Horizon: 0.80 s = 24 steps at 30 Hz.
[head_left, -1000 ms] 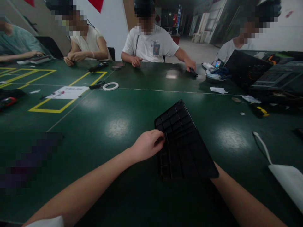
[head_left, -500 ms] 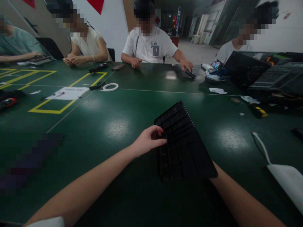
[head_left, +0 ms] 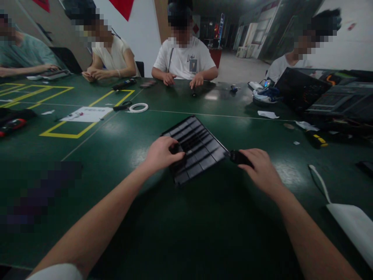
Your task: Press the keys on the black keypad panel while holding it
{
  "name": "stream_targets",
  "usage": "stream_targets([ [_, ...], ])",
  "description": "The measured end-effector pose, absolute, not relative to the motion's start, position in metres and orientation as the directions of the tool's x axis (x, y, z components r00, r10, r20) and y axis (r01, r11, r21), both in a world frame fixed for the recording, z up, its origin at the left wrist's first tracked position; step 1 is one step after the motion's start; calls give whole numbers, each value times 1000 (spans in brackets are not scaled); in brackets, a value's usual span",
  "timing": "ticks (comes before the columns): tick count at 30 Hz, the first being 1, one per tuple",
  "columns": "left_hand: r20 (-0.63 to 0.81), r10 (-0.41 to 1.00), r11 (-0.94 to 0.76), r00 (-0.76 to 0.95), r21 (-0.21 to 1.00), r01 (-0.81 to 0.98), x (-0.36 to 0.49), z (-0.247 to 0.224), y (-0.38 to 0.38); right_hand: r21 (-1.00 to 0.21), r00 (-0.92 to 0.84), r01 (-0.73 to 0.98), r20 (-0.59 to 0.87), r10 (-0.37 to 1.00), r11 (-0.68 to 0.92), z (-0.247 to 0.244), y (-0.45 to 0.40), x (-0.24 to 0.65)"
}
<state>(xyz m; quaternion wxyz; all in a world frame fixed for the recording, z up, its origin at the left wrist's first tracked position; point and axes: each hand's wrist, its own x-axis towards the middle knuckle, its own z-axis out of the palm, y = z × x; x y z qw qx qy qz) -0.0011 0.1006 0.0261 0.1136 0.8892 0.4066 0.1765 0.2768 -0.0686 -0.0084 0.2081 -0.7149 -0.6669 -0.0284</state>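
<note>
A flat black panel point(head_left: 204, 146), divided into rectangular cells, is held tilted above the green table point(head_left: 116, 149). My left hand point(head_left: 164, 153) grips its left edge, thumb on the near face. Just off the panel's right corner, my right hand point(head_left: 259, 167) is closed around a black handle point(head_left: 240, 158). A thin shaft seems to run from that handle to the panel's corner; whether it touches is too small to tell.
A white device with a cable point(head_left: 349, 217) lies at the right. Farther back are a white ring point(head_left: 138, 107), a paper sheet point(head_left: 87, 114), a yellow-black tool point(head_left: 317, 139) and a dark case point(head_left: 335, 93). Several people sit across the table.
The panel has moved left and tipped flatter, with my left hand on it. My right hand, hidden behind the panel before, now shows at its right with the black handle.
</note>
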Motion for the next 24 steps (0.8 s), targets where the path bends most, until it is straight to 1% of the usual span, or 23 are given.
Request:
stream_targets([
  [3, 188, 916, -389, 354, 210, 897, -36, 33, 136, -94, 307, 952, 319, 897, -293, -12, -78, 324],
  [5, 144, 956, -275, 254, 148, 950, -60, 33, 153, -16, 395, 913, 269, 878, -407, -17, -86, 351],
  [7, 126, 980, -169, 152, 135, 976, -80, 31, 165, 20, 462, 879, 212, 861, -476, -24, -93, 369],
  [9, 116, 991, -80, 63, 148, 986, -93, 27, 173, 30, 503, 855, 188, 843, -517, -27, -98, 377],
  [12, 95, 995, -13, -4, 176, 984, -100, 22, 181, 61, 579, 804, 144, 803, -591, -26, -102, 380],
  [15, 108, 994, -22, 1, 190, 981, -95, 21, 180, 91, 633, 771, 0, 774, -630, -21, -103, 379],
  [17, 123, 990, -91, 69, 185, 978, -85, 19, 174, 101, 624, 780, -52, 780, -617, -20, -100, 375],
  [18, 128, 985, -140, 118, 179, 974, -78, 18, 170, 87, 596, 802, -53, 801, -591, -21, -97, 371],
  [20, 124, 966, -246, 227, 166, 955, -60, 15, 159, 10, 505, 863, 3, 863, -505, -24, -89, 357],
  [22, 116, 935, -350, 334, 171, 921, -39, 11, 143, -111, 368, 927, 85, 926, -359, -26, -80, 335],
  [24, 141, 874, -485, 465, 223, 845, -17, 7, 125, -224, 240, 952, 126, 963, -208, -27, -73, 306],
])
